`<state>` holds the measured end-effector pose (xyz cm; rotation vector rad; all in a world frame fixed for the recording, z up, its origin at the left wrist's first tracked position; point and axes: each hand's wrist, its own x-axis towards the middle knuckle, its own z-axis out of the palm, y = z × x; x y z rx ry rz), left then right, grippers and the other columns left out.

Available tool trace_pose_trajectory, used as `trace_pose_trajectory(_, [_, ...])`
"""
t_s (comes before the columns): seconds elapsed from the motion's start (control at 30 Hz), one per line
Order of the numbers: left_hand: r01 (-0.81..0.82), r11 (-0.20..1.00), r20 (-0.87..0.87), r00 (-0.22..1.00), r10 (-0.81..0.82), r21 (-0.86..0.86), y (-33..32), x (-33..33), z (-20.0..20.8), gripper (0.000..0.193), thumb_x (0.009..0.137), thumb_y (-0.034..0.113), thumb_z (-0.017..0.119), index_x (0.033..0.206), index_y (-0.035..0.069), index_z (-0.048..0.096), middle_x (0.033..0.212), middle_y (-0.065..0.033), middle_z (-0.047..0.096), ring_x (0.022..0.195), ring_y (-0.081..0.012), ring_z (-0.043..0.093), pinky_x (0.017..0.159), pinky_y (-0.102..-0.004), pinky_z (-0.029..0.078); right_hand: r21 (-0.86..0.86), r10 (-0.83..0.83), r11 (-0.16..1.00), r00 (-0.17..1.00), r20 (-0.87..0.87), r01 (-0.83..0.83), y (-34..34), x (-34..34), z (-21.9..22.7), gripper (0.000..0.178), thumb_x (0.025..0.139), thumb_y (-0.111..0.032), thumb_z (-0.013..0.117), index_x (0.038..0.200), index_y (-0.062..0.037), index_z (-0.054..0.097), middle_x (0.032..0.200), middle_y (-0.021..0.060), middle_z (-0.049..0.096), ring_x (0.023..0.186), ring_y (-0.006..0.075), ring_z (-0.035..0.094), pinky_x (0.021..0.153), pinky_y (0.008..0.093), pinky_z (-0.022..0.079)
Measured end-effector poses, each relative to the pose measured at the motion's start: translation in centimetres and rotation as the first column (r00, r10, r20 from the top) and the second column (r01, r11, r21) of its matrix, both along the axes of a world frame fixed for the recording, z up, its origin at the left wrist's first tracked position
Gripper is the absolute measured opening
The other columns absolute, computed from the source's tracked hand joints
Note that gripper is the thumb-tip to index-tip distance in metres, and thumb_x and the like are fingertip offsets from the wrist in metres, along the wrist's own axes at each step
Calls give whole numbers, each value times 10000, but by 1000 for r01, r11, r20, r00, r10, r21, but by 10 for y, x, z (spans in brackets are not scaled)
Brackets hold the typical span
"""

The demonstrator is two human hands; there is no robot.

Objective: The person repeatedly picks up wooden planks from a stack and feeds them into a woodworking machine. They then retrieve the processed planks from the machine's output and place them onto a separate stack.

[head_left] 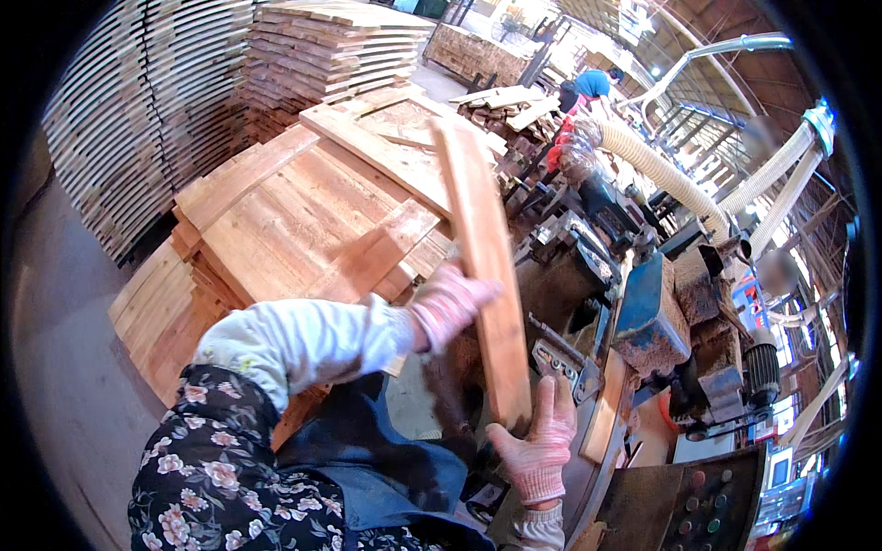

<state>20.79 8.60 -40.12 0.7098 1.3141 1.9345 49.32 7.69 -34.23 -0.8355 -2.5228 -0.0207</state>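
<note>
A long, narrow wooden board [487,275] is tilted upright in front of me, its top leaning slightly left. My left hand [450,303], in a pinkish work glove, is closed on its left edge around mid-length; some of its fingers are hidden behind the wood. At the board's lower end is my right hand [542,441], also gloved, with thumb and fingers spread apart. The thumb lies against that end, while the fingers point up beside it. Left of the board stands a stack of planks [285,211], with loose pieces lying across its top.
Tall stacks of boards [331,46] rise at the far left. On the right, a dusty machine [652,312] has ribbed hoses [661,170] above it. Another board [606,404] lies along the machine bed. A control panel [703,514] is close at lower right. A person [593,84] is farther back.
</note>
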Motion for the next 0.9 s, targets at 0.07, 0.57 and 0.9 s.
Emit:
trace_pose_trajectory(0.07, [93, 991, 112, 988, -103, 91, 1, 59, 16, 435, 898, 230, 780, 1241, -20, 682, 1079, -132, 764, 965, -215, 720, 871, -378, 587, 75, -73, 995, 992, 103, 65, -17, 0, 6, 995, 599, -274, 947, 1462, -1, 535, 1431, 268, 578, 1246, 457, 605, 1107, 507, 465])
trace_pose_trajectory(0.57, [156, 975, -976, 123, -178, -158, 98, -49, 48, 543, 851, 142, 723, 1351, -17, 584, 1248, -253, 664, 1176, -419, 642, 1020, -481, 535, -44, -791, 518, 498, 356, 854, -222, 249, -53, 949, 773, -387, 868, 1553, -23, 467, 1404, 277, 608, 1289, 447, 583, 1088, 491, 478])
trace_pose_trajectory(0.9, [-508, 696, -765, -108, -635, -507, 31, -332, 43, 1131, 571, 423, 920, 1524, 54, 435, 1479, -212, 516, 1431, -401, 446, 1211, -432, 390, -402, -866, 482, 356, -350, 778, -47, 209, -87, 960, 757, -153, 816, 1606, -3, 392, 1552, 251, 503, 1401, 402, 518, 1193, 447, 407])
